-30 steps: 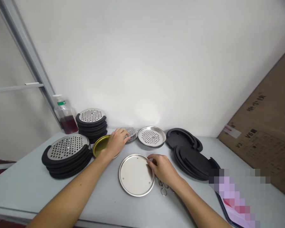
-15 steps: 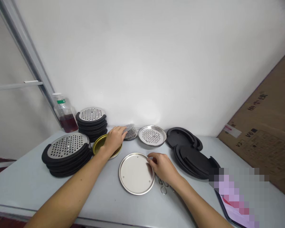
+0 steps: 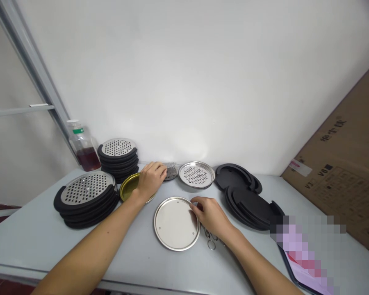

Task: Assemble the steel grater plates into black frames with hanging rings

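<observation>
My left hand (image 3: 153,179) is closed, its fingertips at a perforated metal disc (image 3: 171,167) that stands tilted above a small pile by the wall. The fingers hide part of that disc. Beneath the same hand is a gold-coloured round tin lid (image 3: 128,187). My right hand (image 3: 209,214) pinches the right rim of a shallow silver round plate (image 3: 176,224), which lies on the table with small bumps near its rim. Partly under my right wrist are scissors (image 3: 211,244). Behind the plate sits a silver round dish (image 3: 197,175) with a slotted surface.
On the left are two stacks of black holders topped with perforated discs, a near stack (image 3: 87,200) and a far stack (image 3: 118,159), beside a bottle of dark red liquid (image 3: 87,153). Black round holders (image 3: 252,207), a phone (image 3: 295,266) and a cardboard box (image 3: 341,164) occupy the right.
My left hand has shifted slightly right, and the perforated disc at its fingertips has tilted more upright. My right hand stays at the plate's rim.
</observation>
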Demonstrator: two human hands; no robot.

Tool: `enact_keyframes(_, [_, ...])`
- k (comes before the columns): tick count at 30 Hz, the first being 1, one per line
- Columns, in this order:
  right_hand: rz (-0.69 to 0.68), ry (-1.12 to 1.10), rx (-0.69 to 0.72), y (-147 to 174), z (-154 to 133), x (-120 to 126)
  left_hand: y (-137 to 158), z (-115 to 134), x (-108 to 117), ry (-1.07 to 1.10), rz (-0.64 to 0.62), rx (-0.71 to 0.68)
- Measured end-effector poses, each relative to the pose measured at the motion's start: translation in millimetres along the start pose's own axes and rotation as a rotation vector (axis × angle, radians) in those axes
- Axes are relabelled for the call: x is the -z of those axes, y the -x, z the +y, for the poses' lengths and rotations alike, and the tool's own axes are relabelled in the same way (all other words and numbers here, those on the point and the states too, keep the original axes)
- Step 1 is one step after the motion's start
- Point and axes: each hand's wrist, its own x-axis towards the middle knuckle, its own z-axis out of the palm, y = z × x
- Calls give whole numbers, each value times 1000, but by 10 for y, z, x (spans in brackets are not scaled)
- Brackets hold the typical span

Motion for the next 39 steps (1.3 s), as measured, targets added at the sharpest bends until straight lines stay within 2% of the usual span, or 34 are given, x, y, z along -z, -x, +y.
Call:
enact_keyframes(6, [20,1,12,5,2,-7,-46,-2,42,-1,116,2])
enact_keyframes(14, [156,-27,3,-12,-24,25,-88,-56,118,31,255,-14])
enact_keyframes(17, [201,-138,13,-20,-47,40,-91,-1,208,72,298,-54])
enact_keyframes(20, [216,-431,-54,-37,-65,70,-67,153,364,184,324,-187])
enact_keyframes(24, [240,-1034,-220,-68,-83,128,7,407,545,347,224,-390])
enact_keyframes(27, [286,-1270,-325,-84,-103,172,63,527,590,454,139,-463])
enact_keyframes(35, [200,-1300,-407,-107,-65,186,116,669,639,578,-190,-397])
enact_keyframes(39, [176,-1273,-403,-90,-77,178,91,681,707,652,-251,-325])
